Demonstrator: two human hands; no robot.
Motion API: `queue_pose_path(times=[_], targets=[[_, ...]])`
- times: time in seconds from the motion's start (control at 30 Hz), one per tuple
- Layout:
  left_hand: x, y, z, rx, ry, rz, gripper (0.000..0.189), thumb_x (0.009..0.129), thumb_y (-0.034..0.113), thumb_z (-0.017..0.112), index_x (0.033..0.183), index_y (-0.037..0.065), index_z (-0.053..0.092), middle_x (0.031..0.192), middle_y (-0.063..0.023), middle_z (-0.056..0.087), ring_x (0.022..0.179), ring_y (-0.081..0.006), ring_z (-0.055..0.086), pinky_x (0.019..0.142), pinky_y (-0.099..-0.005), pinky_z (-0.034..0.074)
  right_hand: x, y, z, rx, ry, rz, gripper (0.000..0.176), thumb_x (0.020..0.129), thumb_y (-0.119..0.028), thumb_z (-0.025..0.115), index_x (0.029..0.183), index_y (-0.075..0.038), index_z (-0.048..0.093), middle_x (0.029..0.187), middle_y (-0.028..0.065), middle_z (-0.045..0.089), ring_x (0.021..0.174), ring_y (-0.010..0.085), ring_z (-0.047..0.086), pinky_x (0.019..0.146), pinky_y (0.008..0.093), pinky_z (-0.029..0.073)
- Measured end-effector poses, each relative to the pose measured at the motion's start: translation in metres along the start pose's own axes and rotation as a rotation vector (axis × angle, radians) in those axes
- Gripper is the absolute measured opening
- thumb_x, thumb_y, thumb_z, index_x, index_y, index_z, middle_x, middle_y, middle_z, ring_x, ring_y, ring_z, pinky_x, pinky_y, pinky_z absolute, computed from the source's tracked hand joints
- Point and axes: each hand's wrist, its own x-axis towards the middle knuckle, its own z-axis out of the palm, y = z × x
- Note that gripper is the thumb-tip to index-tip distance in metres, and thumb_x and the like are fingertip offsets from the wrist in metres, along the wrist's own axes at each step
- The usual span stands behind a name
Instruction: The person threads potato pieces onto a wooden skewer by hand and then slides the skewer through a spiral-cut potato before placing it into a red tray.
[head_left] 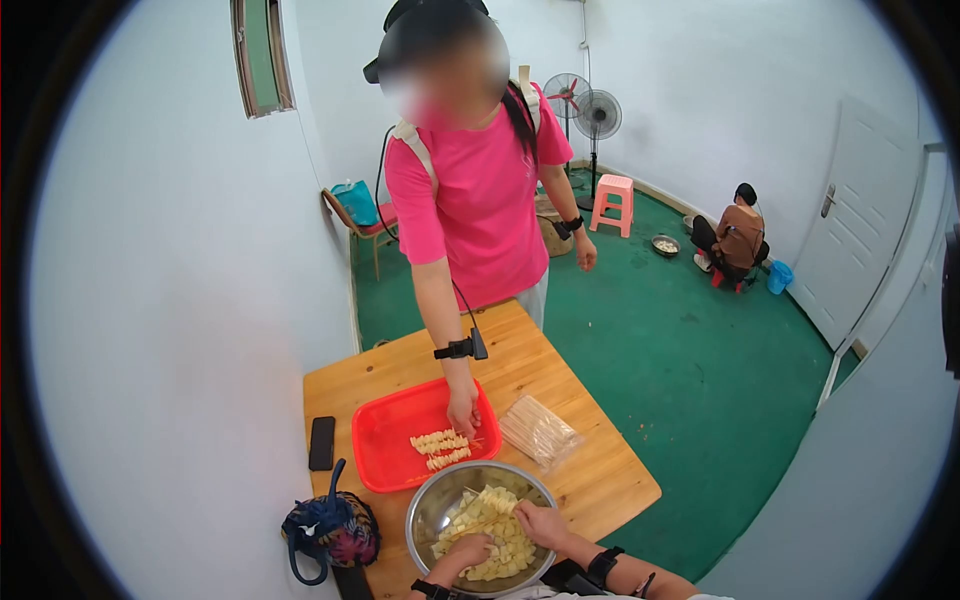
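Observation:
A steel bowl (417,515) stands at the near edge of the wooden table, holding many pale yellow food slices (508,553). Over its right side my right hand (541,524) is closed on a skewer threaded with slices (497,500). My left hand (470,551) is lower in the bowl, fingers pressed together; what they hold, if anything, is too small to tell. Behind the bowl lies a red tray (385,440) with several loaded skewers (447,460). Another person's hand (463,408) reaches into this tray at the skewers.
A bag of sticks (540,430) lies right of the tray. A phone (321,443) and a patterned bag (335,530) are at the left. A person in pink (480,210) stands across the table (590,480); another person (738,240) sits far back near a door (860,220).

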Motion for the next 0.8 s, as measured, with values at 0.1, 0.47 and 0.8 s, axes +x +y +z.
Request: queue_pose_path(times=[0.1,0.47,0.8], targets=[[0.005,-0.013,0.010,-0.071,0.013,-0.003,0.030,0.075,0.021,0.053,0.099,0.005,0.061,0.097,-0.0175,0.061,0.092,-0.0322,0.057,0.080,-0.0368,0.044,0.001,0.003,0.004,-0.011,-0.006,-0.016,0.020,0.087,-0.029,0.047,0.089,-0.010,0.053,0.064,0.0165,0.058,0.058,0.0353,0.057,0.051,0.0444,0.044],[0.009,-0.007,0.014,-0.027,-0.020,0.020,0.031,0.083,0.031,0.049,0.093,0.004,0.063,0.088,-0.0182,0.062,0.085,-0.0320,0.058,0.075,-0.0383,0.044,0.001,-0.002,-0.001,-0.003,0.030,-0.086,0.018,0.087,-0.027,0.048,0.086,-0.009,0.052,0.058,0.0150,0.056,0.052,0.0331,0.056,0.047,0.0427,0.043],[0.000,-0.011,0.003,-0.281,0.075,-0.087,0.029,0.082,0.029,0.051,0.095,0.005,0.062,0.078,-0.0121,0.064,0.075,-0.0248,0.062,0.068,-0.0342,0.047,0.000,0.005,0.004,-0.041,0.052,-0.119,0.018,0.086,-0.026,0.048,0.085,-0.009,0.053,0.056,0.0139,0.056,0.049,0.0312,0.056,0.045,0.0415,0.043]])
